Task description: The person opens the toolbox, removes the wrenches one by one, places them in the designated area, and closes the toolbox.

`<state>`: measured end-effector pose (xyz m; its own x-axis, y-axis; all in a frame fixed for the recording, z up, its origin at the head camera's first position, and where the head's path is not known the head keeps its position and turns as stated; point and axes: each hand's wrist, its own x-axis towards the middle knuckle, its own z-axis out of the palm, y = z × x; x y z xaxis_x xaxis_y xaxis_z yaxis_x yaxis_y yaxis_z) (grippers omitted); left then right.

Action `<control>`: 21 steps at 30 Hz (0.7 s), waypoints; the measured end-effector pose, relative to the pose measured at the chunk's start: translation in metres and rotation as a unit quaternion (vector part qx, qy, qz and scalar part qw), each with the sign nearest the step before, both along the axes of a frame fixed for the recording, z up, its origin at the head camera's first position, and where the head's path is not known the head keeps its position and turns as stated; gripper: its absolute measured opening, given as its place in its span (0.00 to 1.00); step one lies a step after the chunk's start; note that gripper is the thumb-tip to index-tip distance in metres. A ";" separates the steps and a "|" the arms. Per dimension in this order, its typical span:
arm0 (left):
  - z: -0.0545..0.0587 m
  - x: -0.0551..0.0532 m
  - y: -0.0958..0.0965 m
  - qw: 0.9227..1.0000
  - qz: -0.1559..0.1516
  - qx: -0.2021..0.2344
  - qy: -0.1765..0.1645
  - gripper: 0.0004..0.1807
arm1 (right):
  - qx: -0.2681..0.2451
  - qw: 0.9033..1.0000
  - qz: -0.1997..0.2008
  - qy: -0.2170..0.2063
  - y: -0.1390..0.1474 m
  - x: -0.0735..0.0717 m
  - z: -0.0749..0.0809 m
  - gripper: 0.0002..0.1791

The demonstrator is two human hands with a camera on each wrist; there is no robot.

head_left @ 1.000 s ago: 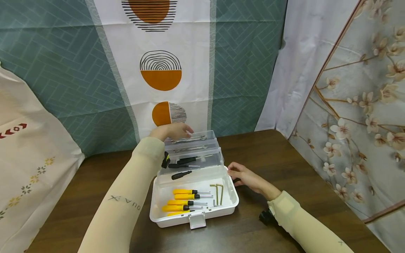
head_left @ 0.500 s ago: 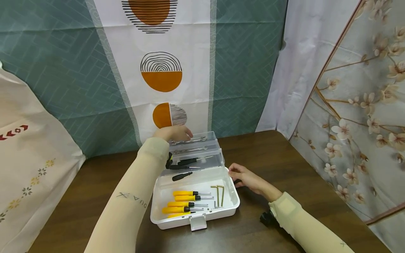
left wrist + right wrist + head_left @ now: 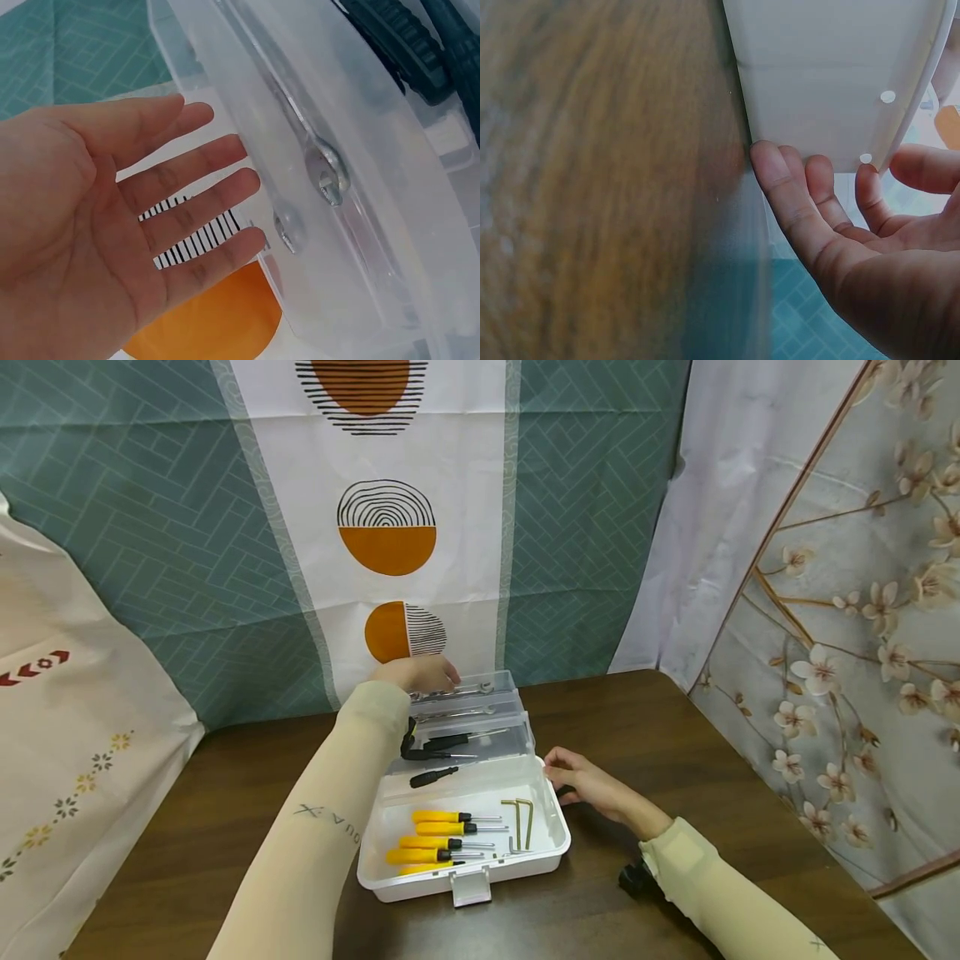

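Currently, white toolbox (image 3: pixel 420 887) sits on worktop (image 3: pixel 607 714), yellow screwdrivers (image 3: pixel 422 842) inside. Left hand (image 3: pixel 124 214): fingers straight, slightly apart, tips at edge of clear lid (image 3: pixel 375 112), contact unclear. Right hand (image 3: pixel 588 783): fingers and thumb bent, clamped on toolbox's far right corner.

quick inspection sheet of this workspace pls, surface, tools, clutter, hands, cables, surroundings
surface: dark brown table
job's things: open white toolbox; yellow screwdrivers and brass-coloured hex keys in its base; wrenches and black-handled tools in clear trays
clutter: nothing seen
hands: left hand has fingers extended at the trays' far edge, contact unclear; right hand touches the toolbox's rear right corner
cables: nothing seen
surroundings: patterned cloth behind, floral cloth right
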<state>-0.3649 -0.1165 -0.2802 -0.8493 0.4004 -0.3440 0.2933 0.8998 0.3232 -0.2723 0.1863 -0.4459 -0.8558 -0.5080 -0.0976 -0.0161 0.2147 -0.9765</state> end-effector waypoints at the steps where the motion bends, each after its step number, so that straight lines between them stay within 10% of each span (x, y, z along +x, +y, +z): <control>1: -0.001 0.000 0.001 1.000 -0.002 -0.004 0.002 0.22 | 0.000 1.000 0.000 0.000 0.000 0.000 0.000 0.12; 21: -0.013 -0.003 0.014 0.986 -0.048 -0.079 0.139 0.18 | -0.002 1.000 -0.004 0.001 0.000 0.000 0.000 0.12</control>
<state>-0.3676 -0.1021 -0.2935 -0.8806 0.4431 -0.1677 0.4367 0.8964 0.0755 -0.2719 0.1861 -0.4462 -0.8596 -0.5022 -0.0945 -0.0161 0.2115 -0.9772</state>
